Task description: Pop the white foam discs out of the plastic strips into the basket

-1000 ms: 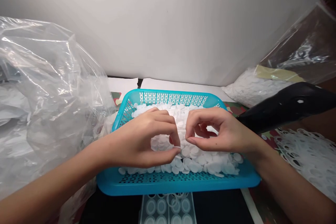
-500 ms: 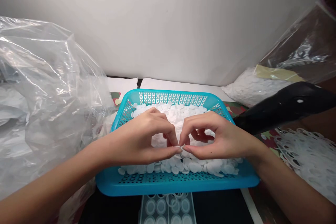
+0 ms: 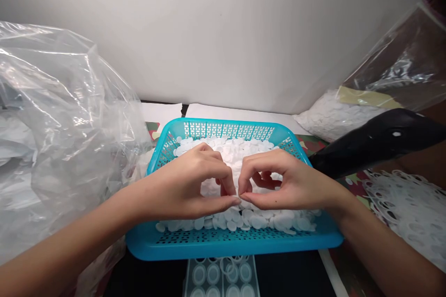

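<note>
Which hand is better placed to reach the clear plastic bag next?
Probably the left hand: it lies on the bag's side of the blue plastic basket, with its forearm beside the clear plastic bag. The right hand would first have to cross over the white discs.

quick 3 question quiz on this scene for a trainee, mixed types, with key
1. Multiple choice: the turquoise mesh basket holds A) metal screws, B) white round discs, C) dried beans.
2. True or false: the person's left hand and right hand meet at the fingertips above the basket.
3. Fill the gap: the clear plastic bag lies on the person's ___ side of the basket.

Key: 1 B; 2 true; 3 left.
</note>
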A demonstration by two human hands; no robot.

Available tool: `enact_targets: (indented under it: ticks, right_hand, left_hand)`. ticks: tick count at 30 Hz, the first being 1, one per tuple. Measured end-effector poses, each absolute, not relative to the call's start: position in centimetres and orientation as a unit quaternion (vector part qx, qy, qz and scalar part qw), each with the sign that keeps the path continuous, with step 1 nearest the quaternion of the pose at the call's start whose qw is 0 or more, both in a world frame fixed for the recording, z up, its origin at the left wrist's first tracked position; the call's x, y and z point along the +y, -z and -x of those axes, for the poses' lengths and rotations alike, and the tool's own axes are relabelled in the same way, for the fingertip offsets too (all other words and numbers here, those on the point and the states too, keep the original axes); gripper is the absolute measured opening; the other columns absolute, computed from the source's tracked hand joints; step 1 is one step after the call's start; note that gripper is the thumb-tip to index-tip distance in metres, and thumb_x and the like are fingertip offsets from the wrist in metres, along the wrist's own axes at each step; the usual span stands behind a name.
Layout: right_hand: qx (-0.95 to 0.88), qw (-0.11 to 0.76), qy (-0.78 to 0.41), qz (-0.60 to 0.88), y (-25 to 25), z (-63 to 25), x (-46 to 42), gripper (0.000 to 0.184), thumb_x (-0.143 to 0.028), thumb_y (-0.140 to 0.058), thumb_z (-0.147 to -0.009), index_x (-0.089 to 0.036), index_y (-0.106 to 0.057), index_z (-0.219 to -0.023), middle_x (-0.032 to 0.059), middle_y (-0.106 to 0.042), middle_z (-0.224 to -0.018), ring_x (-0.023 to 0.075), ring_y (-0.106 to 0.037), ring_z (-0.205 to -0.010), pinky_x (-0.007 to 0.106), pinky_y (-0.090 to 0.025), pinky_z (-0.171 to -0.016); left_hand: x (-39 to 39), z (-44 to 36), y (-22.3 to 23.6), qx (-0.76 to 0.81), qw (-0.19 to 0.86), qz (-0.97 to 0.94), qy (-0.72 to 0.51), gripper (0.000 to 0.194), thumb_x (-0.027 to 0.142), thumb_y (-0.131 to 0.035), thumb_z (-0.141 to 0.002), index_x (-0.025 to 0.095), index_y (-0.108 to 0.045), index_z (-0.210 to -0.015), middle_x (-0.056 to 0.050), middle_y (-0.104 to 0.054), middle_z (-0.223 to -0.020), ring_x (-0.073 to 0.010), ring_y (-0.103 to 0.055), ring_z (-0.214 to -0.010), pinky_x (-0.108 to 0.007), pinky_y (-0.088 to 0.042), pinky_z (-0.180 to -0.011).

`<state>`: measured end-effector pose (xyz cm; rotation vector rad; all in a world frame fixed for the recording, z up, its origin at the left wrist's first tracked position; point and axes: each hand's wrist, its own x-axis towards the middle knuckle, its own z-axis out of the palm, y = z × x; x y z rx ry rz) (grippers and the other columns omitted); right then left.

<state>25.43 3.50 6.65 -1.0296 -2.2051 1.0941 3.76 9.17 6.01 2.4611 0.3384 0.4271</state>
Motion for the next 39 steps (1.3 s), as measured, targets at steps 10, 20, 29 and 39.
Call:
enact_targets:
  ticks: [10,20,29,39]
  right_hand:
    - [-0.814,0.234,-0.398,0.353,-6.66,-25.47,3.54,0.006,-0.009,-0.064,-0.081,-0.015,-0.064,-0.081,-0.0025,-0.064,-0.076,0.005,-0.045,-0.061,0.017,-0.036,-0.049]
    - [-0.822,0.233,-0.405,0.325,-6.62,-25.35,3.41,0.011,-0.005,-0.065,-0.078,-0.016,-0.063,-0.078,-0.0032,-0.061,-0.073,0.0046,-0.04,-0.057,0.017,-0.036,-0.05]
    - [-0.795,0.267,-0.418,0.348,-6.84,-25.29,3.42,0.009,-0.008,-0.061,-0.08,-0.016,-0.061,-0.083,-0.0008,-0.059,-0.077,0.0061,-0.042,-0.059,0.018,-0.034,-0.047]
    - [-0.796,0.276,-0.412,0.346,-6.73,-25.23,3.37,0.005,-0.012,-0.063,-0.082,-0.015,-0.063,-0.085,-0.0002,-0.061,-0.077,0.0052,-0.042,-0.057,0.018,-0.033,-0.045]
  left_hand:
    - [9.01,-3.53,-6.35,0.117,0.332,-0.926,-0.138,0.006,0.026,-0.061,-0.089,0.022,-0.062,-0.085,0.007,-0.066,-0.08,-0.0088,-0.055,-0.076,-0.026,-0.033,-0.087]
    - [9.33,-3.33,-6.71,0.139,0.384,-0.899,-0.161,0.009,0.029,-0.062,-0.089,0.022,-0.065,-0.086,0.005,-0.067,-0.082,-0.0097,-0.057,-0.077,-0.025,-0.037,-0.08]
    - [9.43,-3.37,-6.54,0.154,0.401,-0.888,-0.166,0.01,0.033,-0.069,-0.084,0.023,-0.068,-0.083,0.005,-0.068,-0.08,-0.01,-0.059,-0.079,-0.026,-0.041,-0.08]
    - [9.26,-3.4,-6.59,0.171,0.399,-0.887,-0.156,0.012,0.033,-0.07,-0.082,0.022,-0.068,-0.079,0.005,-0.067,-0.075,-0.0102,-0.058,-0.076,-0.027,-0.039,-0.081]
